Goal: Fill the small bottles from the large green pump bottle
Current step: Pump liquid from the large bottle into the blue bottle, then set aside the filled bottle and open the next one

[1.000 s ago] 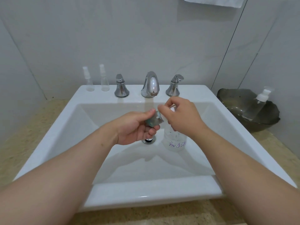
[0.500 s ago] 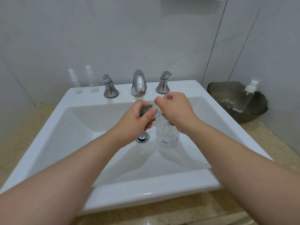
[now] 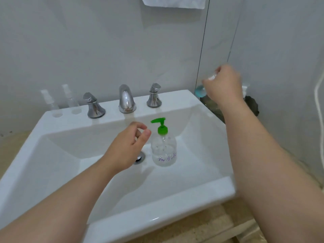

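Observation:
The large clear bottle with a green pump [image 3: 163, 146] stands upright in the white sink [image 3: 157, 207], just right of the drain [image 3: 140, 157]. My left hand [image 3: 126, 148] hovers beside the pump's collar with fingers loosely curled, holding nothing. Off to the right, my right hand [image 3: 223, 85] is raised over a dark bowl [image 3: 252, 106] and grips a small clear bottle [image 3: 200, 90]; it is blurred and mostly hidden by the fingers. Two small spray bottles [image 3: 47, 100] [image 3: 69, 97] stand on the sink's back left ledge.
A chrome faucet [image 3: 126, 99] and two handles [image 3: 93, 106] [image 3: 154, 96] line the back ledge. The white top of a pump bottle [image 3: 244, 90] shows in the dark bowl behind my right hand. A towel [image 3: 173, 2] hangs above. A white cord [image 3: 317, 102] hangs at the far right.
Both hands were together over the pump bottle with a small bottle. My right hand has swung right toward the dark bowl with it; my left hand has let go.

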Demonstrator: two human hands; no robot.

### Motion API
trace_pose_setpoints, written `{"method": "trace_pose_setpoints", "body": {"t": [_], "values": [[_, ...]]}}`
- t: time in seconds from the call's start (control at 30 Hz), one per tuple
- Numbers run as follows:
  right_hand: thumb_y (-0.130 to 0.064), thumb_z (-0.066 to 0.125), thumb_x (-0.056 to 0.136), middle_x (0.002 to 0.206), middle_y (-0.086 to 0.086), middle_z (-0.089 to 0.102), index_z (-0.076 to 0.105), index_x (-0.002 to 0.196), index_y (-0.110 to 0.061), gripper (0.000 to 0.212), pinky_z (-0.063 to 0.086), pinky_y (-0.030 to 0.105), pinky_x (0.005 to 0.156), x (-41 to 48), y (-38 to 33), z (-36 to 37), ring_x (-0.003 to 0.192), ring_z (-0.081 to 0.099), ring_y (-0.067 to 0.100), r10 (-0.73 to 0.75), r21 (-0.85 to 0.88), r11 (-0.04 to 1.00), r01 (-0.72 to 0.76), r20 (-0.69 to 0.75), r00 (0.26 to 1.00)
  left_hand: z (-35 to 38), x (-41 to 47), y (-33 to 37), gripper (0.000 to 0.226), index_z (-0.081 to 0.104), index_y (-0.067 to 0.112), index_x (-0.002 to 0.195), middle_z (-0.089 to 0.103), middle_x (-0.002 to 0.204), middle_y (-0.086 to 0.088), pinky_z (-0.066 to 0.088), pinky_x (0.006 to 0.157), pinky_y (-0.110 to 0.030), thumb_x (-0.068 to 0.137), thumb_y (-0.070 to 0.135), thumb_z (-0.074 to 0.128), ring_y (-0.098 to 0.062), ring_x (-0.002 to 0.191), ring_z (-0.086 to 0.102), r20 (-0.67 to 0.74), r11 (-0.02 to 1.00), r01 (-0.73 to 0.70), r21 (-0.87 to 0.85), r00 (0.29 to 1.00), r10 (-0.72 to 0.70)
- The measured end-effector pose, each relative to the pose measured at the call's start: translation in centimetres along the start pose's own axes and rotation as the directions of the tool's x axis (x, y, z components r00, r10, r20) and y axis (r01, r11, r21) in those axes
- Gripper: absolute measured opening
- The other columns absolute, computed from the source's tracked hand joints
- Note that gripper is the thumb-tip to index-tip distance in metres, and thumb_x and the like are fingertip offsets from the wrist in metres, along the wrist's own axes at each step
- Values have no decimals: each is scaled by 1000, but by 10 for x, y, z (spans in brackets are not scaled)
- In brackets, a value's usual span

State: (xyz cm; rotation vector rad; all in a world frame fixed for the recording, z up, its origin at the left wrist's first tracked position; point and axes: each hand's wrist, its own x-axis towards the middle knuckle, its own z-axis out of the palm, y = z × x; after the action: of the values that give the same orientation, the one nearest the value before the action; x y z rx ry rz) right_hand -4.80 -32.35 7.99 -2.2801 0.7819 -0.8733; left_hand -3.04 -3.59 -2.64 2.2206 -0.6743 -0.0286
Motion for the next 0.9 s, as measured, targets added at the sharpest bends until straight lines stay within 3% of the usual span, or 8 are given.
{"method": "trace_pose_setpoints", "body": {"t": [0.13, 0.27, 0.5, 0.9], "values": [[-1, 58, 94, 128, 20, 58, 42, 139, -8, 49, 48, 43, 85, 21, 35, 1, 115, 58, 40, 90, -165, 982, -95, -42, 995, 7, -7, 25, 48, 45, 37, 133, 55, 95, 15, 44, 73, -31, 96, 64, 34, -4, 77, 57, 134, 941, -207, 266, 975, 177], [4, 50, 97, 134, 22, 54, 47, 135, -4, 39, 49, 47, 91, 24, 75, 7, 119, 56, 40, 203, -229, 951, -209, -49, 978, 17, -15, 49, 60, 41, 40, 137, 49, 102, 18, 40, 73, -29, 90, 74, 23, 4, 74, 52, 199, 877, -379, 295, 922, 331], [3, 57, 92, 131, 22, 58, 52, 132, -5, 41, 51, 48, 94, 33, 99, 11, 119, 58, 41, 334, -245, 913, -327, -15, 943, 6, 2, 14, 62, 46, 41, 131, 56, 94, 16, 47, 73, -30, 85, 76, 24, -5, 75, 58, 124, 949, -195, 247, 978, 168], [-4, 59, 93, 135, 20, 56, 49, 141, -5, 49, 49, 42, 91, 31, 105, 14, 123, 57, 40, 389, -295, 881, -371, 2, 921, 4, 6, 11, 55, 49, 38, 130, 58, 92, 14, 46, 72, -29, 90, 71, 32, -4, 77, 58, 106, 956, -164, 242, 984, 142]]}}
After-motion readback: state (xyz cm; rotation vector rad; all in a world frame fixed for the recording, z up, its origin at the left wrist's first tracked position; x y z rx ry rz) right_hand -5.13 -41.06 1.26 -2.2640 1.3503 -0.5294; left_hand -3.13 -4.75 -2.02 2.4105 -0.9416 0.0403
